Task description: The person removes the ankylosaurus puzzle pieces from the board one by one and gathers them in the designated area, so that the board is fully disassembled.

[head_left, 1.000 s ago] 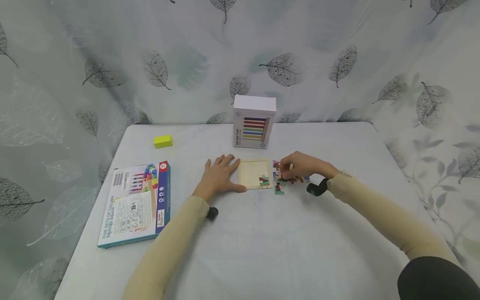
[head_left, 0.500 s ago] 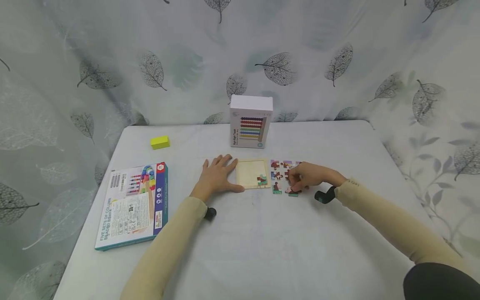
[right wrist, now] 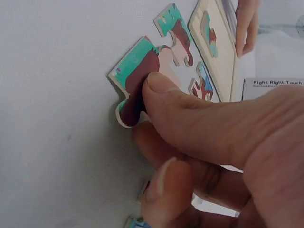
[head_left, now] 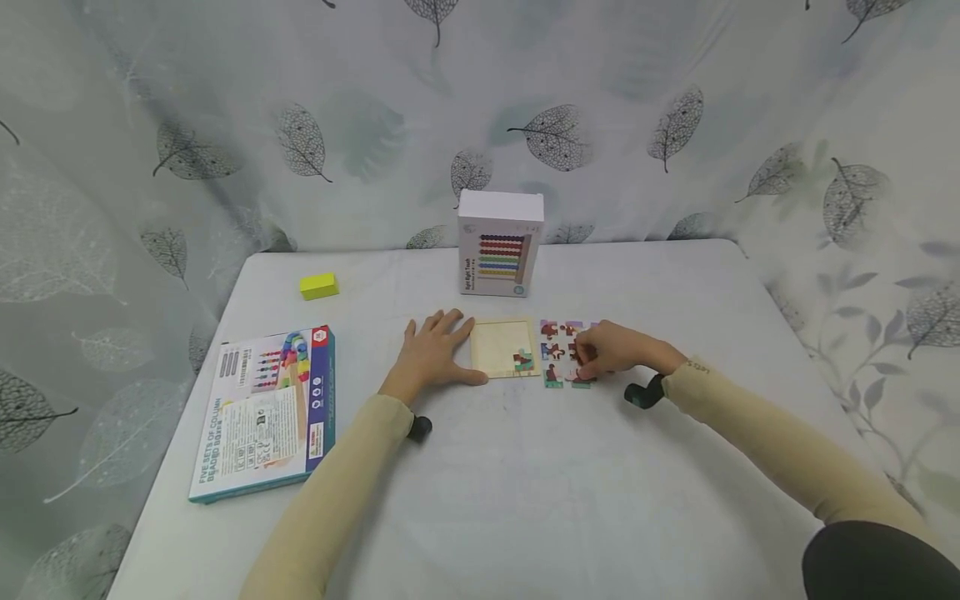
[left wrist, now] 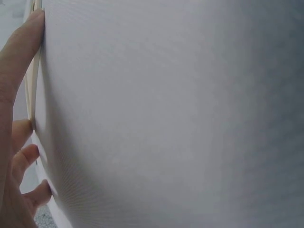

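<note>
A square wooden puzzle tray lies mid-table with one puzzle piece in its near right corner. My left hand rests at the tray's left side, fingers spread, thumb and index finger touching its edge. Right of the tray, several loose puzzle pieces lie face up in rough rows. My right hand pinches a green and brown puzzle piece between thumb and index finger, low over the table beside the front piece. Part of the loose group is hidden under the right hand.
A white abacus box stands upright behind the tray. At the left lies a flat bead-set box. A yellow block sits near the back left corner of the white table.
My right hand has come from over the far loose pieces toward the front, then shifted slightly left with its piece, beside the front one. The left hand stays at the tray.
</note>
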A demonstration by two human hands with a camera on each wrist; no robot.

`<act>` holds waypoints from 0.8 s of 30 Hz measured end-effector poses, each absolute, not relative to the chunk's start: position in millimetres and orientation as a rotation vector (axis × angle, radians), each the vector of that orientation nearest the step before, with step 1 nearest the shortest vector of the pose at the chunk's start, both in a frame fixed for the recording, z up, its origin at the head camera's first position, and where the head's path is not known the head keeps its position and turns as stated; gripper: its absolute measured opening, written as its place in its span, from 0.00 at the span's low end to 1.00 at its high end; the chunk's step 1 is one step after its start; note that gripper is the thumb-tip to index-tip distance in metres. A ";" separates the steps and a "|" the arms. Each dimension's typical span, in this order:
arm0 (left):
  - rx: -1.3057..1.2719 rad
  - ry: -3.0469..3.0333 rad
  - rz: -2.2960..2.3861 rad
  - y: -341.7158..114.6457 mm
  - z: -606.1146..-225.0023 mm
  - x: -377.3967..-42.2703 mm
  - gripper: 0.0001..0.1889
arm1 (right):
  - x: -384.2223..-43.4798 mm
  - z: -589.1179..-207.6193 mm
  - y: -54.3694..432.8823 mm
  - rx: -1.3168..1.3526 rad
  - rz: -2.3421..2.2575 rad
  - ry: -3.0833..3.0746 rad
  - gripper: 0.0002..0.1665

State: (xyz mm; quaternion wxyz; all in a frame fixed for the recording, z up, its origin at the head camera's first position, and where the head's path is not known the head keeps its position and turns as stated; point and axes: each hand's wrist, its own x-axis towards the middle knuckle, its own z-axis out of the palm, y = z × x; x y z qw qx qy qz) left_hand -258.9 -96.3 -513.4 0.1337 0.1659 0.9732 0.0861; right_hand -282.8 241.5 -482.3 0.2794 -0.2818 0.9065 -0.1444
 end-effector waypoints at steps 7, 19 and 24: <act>0.488 2.826 0.255 -96.9 -512.2 -258.6 0.59 | -285.4 -478.7 230.8 -0.740 -0.311 2.494 0.14; 0.471 2.830 0.246 -100.9 -512.7 -259.1 0.59 | -295.2 -468.2 181.7 -0.881 -0.384 2.500 0.11; 0.482 2.823 0.258 -99.7 -513.5 -259.3 0.59 | -290.5 -475.0 157.5 -0.928 -0.325 2.515 0.20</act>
